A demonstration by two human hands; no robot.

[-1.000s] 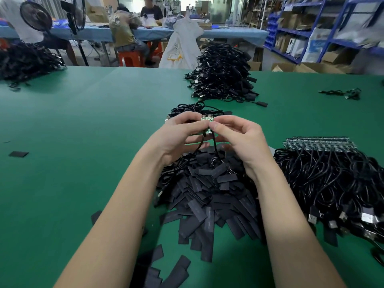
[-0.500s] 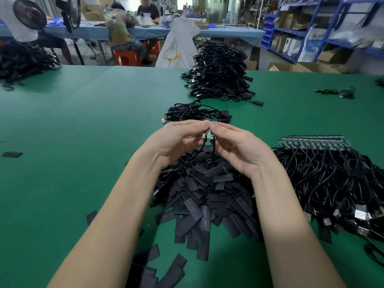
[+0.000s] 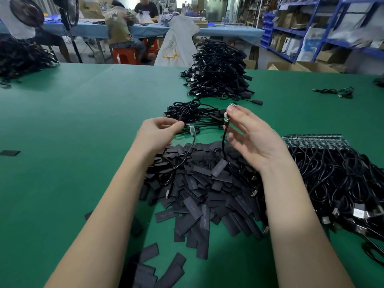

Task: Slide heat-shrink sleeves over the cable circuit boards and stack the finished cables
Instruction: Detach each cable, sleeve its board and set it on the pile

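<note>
My right hand pinches a small green cable circuit board between thumb and forefinger, its black cable hanging down to the heap of flat black heat-shrink sleeves. My left hand hovers to the left with its fingertips drawn together. A second board, blurred, stands just right of those fingertips; I cannot tell whether they touch it. A small stack of sleeved cables lies just beyond my hands.
A mass of bare-board cables lies at the right with its boards lined up in a row. A tall cable pile sits farther back on the green table. A stray sleeve lies at left. People sit at the blue table behind.
My hands were together around one spot and have pulled apart. The right hand lifted one board up and right; the left hand moved left, with the other board beside it.
</note>
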